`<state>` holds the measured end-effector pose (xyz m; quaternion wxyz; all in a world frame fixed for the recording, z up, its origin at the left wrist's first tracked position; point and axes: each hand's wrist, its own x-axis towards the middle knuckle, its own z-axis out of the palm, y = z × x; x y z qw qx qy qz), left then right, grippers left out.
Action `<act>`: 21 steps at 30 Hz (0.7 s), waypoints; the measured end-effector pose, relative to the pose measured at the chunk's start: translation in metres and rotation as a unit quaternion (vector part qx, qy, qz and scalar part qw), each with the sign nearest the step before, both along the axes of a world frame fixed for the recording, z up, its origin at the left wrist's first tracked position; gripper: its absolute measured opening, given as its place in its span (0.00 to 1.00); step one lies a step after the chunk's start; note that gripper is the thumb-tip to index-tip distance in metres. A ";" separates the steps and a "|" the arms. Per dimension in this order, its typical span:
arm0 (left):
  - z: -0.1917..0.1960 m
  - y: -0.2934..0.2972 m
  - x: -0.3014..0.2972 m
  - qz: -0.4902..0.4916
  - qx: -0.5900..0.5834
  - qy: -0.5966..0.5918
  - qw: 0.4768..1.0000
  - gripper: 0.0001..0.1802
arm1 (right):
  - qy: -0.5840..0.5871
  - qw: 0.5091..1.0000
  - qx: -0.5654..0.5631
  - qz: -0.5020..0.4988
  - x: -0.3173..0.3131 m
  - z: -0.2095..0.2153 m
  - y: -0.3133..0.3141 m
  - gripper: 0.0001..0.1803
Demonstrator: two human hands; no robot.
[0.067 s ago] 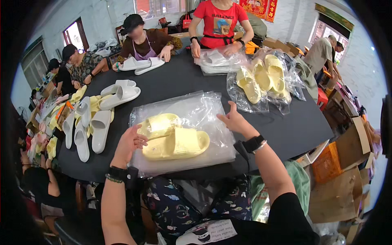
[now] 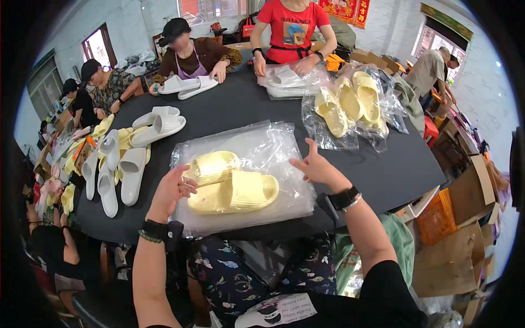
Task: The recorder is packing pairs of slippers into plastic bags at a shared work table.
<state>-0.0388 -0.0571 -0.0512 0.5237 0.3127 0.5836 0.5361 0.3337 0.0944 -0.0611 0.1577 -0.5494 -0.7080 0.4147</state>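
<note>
Two pale yellow slippers [image 2: 232, 188] lie side by side on a stack of clear plastic bags [image 2: 268, 147] at the near edge of a black table [image 2: 229, 109]. My left hand [image 2: 172, 188] touches the heel end of the slippers at their left, fingers curled at a bag's edge. My right hand [image 2: 314, 164] hovers flat and spread over the right side of the bags, holding nothing. Both wrists carry dark bands.
White and yellow slippers [image 2: 123, 164] lie piled at the table's left. Bagged yellow slippers [image 2: 350, 106] sit at the far right. Several people sit or stand around the far side handling white slippers and bags. Cardboard boxes [image 2: 465, 218] stand to the right.
</note>
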 end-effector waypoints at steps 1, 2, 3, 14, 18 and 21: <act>-0.002 0.007 0.002 -0.006 -0.001 -0.002 1.000 0.16 | -0.002 1.000 -0.001 -0.006 0.006 0.000 -0.009 0.52; -0.005 0.012 0.001 -0.021 0.001 0.014 1.000 0.15 | 0.043 0.999 -0.016 0.019 0.011 0.000 -0.018 0.53; -0.009 0.016 0.000 -0.034 0.003 0.030 0.999 0.14 | 0.088 0.995 -0.031 0.044 0.015 -0.002 -0.025 0.54; -0.010 0.038 0.017 0.142 0.241 0.174 0.944 0.24 | 0.192 0.953 0.232 0.004 0.009 -0.041 -0.050 0.52; -0.065 0.033 -0.050 0.051 0.183 0.337 0.922 0.30 | 0.134 0.959 0.242 0.061 0.002 -0.088 -0.044 0.39; -0.082 0.044 -0.036 0.068 0.087 0.296 0.949 0.35 | 0.133 0.952 0.276 0.026 0.017 -0.088 -0.047 0.31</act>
